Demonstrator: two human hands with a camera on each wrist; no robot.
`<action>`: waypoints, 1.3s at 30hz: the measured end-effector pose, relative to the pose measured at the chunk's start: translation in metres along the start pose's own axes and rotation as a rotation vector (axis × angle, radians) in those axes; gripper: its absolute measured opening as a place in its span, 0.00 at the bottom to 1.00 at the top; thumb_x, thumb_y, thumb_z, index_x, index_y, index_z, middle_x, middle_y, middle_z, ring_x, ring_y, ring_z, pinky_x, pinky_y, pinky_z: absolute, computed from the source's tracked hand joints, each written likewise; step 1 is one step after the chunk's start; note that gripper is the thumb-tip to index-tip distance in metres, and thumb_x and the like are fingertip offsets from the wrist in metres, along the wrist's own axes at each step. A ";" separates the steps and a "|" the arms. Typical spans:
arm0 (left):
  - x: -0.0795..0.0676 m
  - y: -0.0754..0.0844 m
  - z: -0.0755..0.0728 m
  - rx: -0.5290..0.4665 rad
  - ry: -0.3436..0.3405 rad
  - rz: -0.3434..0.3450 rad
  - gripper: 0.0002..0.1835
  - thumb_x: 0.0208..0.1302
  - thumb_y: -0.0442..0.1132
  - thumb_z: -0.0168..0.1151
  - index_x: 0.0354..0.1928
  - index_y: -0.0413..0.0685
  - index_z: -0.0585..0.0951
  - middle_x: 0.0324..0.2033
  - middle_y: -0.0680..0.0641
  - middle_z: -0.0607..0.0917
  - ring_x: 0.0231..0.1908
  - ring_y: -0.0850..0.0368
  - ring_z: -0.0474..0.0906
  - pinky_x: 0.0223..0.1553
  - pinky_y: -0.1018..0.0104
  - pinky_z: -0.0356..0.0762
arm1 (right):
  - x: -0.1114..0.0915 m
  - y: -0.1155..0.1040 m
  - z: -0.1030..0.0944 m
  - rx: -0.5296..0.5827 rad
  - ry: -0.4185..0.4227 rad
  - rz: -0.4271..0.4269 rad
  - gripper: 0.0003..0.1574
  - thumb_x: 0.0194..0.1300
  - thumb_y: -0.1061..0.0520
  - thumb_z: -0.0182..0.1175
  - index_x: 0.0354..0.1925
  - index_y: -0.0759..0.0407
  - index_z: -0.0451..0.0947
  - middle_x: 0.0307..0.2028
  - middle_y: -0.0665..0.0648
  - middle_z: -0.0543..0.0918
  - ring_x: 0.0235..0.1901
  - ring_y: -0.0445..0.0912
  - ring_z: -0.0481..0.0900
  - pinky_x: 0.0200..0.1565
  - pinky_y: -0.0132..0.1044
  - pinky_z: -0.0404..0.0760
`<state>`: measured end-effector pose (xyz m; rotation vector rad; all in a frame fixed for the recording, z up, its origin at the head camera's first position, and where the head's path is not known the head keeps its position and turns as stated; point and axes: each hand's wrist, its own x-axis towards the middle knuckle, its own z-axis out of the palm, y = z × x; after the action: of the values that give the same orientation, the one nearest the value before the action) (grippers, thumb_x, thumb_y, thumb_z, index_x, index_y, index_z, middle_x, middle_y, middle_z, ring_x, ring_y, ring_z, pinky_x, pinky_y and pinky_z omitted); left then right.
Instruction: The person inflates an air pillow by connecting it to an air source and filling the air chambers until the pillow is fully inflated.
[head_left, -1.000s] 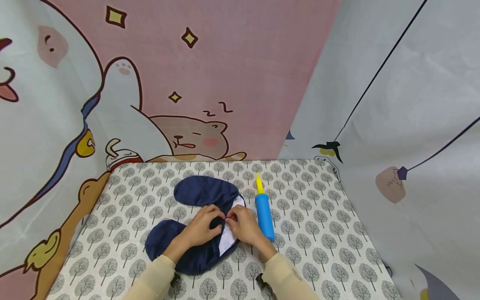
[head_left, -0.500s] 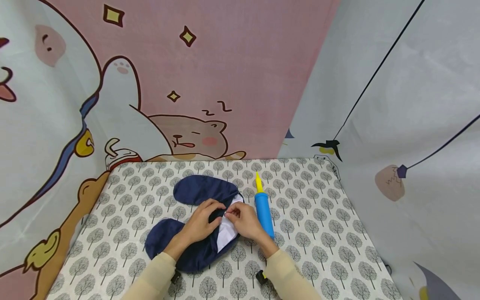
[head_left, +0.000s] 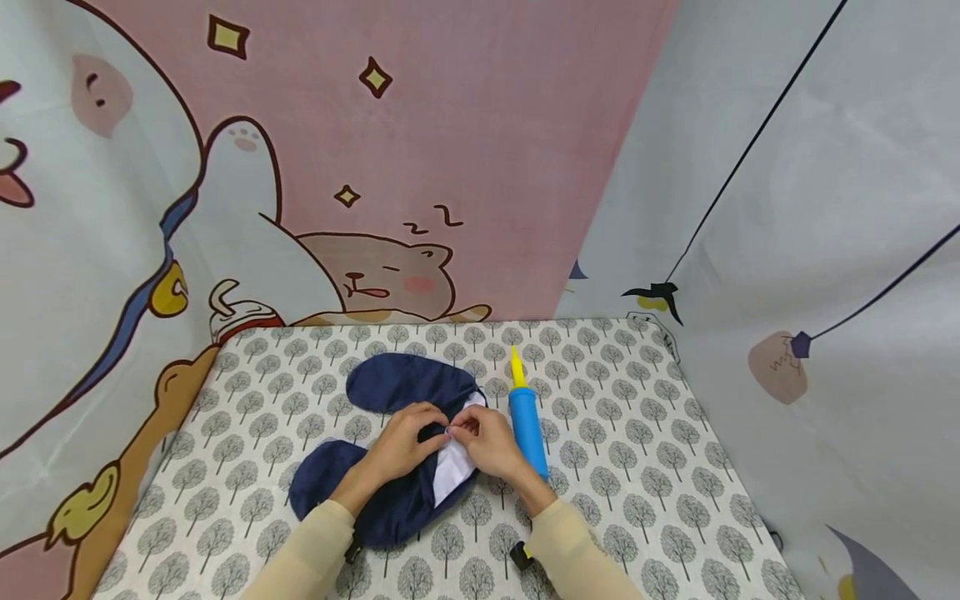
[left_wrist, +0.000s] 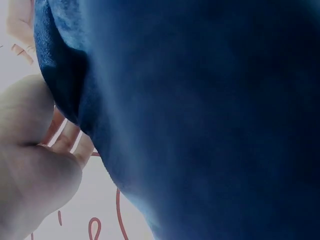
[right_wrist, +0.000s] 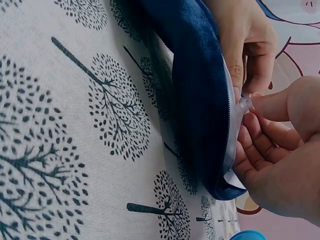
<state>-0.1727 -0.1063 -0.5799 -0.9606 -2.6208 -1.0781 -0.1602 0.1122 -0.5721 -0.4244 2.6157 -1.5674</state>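
Observation:
A navy U-shaped neck pillow [head_left: 408, 382] lies on the table, curved end to the right. Through its unzipped side shows a smooth white liner [head_left: 452, 475] with a small clear valve [right_wrist: 244, 103]. My right hand [head_left: 489, 443] pinches that valve between thumb and fingertips, close-up in the right wrist view. Opposite it, my left hand [head_left: 397, 446] holds the navy cover at the opening, its fingertips right beside the valve. In the left wrist view, navy fabric [left_wrist: 200, 120] fills most of the picture and hides the left fingertips.
A blue hand pump [head_left: 528, 429] with a yellow nozzle [head_left: 517, 368] lies just right of the pillow. Tree-patterned cloth [head_left: 622, 483] covers the table. Printed curtains [head_left: 480, 167] stand behind and along both sides.
My fingertips have shifted slightly at the opening, and a little more of the white liner shows. The left thumb has come closer to the right fingertips. The pump stays in place.

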 end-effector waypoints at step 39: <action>-0.006 0.000 0.007 -0.065 0.002 -0.069 0.08 0.73 0.39 0.79 0.50 0.48 0.96 0.43 0.48 0.95 0.45 0.51 0.92 0.48 0.60 0.90 | -0.004 -0.003 0.009 -0.433 0.252 -0.364 0.03 0.70 0.64 0.74 0.37 0.58 0.92 0.32 0.52 0.91 0.30 0.40 0.86 0.35 0.30 0.83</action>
<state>-0.1673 -0.1045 -0.5865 -0.8868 -2.6505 -1.1858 -0.1536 0.1042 -0.5746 -0.8178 3.2317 -1.1776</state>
